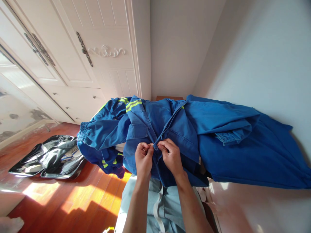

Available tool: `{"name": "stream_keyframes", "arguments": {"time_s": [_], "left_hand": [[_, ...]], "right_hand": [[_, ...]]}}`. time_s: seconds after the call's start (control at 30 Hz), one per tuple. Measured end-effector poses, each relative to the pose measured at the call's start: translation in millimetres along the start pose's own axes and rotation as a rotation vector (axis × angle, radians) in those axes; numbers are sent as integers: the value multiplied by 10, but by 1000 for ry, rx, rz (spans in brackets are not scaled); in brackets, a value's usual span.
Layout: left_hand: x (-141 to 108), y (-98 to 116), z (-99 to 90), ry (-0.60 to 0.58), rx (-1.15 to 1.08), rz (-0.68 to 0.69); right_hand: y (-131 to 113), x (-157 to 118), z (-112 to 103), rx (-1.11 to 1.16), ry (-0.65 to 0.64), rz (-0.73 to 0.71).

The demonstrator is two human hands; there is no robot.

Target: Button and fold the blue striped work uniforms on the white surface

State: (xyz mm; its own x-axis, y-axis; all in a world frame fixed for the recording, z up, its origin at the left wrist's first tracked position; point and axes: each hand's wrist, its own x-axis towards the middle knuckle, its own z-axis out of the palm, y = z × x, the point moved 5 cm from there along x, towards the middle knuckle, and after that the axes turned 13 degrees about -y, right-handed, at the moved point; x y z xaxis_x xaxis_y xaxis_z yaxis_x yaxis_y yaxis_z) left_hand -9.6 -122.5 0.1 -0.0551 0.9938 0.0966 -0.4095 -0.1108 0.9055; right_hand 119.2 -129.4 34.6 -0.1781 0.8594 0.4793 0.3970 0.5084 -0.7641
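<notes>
Two bare forearms (137, 204) are stretching forward over pale trousers (167, 200), and just beyond, a blue jacket (183, 136) is lying front up, its sleeves spreading out to both sides and more blue clothing (245, 165) lying under the one on the right. The left hand (143, 157) and right hand (171, 155) are almost meeting at mid-front, neither one being clearly nearer; each grip is pinching tightly, thumb against finger, on the jacket's front edges, a button (156, 148) showing between them. From there the edges are running away in a widening V, lying crosswise to the sleeves
</notes>
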Motion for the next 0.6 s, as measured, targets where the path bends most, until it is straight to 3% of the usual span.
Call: {"name": "stream_keyframes", "arguments": {"time_s": [0.3, 0.6], "left_hand": [[2, 28, -1, -19, 25, -9], [-35, 67, -37, -9, -37, -31]], "right_hand": [[-17, 10, 35, -41, 13, 80], [-61, 10, -33, 75, -99, 67]]}}
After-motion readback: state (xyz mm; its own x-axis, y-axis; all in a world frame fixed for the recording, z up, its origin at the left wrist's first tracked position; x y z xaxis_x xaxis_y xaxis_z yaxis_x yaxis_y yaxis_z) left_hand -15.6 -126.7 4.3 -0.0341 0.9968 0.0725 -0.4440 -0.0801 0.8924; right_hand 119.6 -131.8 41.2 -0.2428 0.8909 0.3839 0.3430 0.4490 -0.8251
